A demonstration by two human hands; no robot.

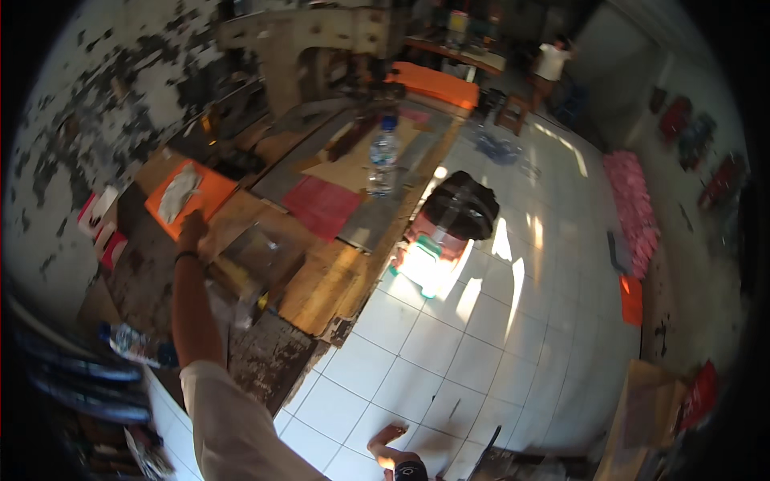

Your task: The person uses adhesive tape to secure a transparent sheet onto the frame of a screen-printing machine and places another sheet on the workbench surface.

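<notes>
My left hand [192, 230], with a dark band at the wrist, reaches over the workbench [317, 284] to the near edge of an orange sheet [215, 195]. Its fingers overlap that edge, but they are too blurred to show whether they grip it. On the sheet lies a crumpled whitish piece, perhaps cloth or a glove [178, 194]. Beside the hand, toward me, sits a clear plastic-covered item [261, 247]. A pinkish-red sheet [321, 207] lies to the right, with a clear bottle with a blue cap [383, 156] standing beyond it. My right hand is out of view.
A heavy beige machine [309, 40] stands at the bench's back. On the tiled floor [385, 385] are a dark bag [461, 204] and a bare foot [389, 437]. Pink bundles [632, 208] line the right wall. A person [551, 64] stands far off. Another bottle [132, 343] lies at left.
</notes>
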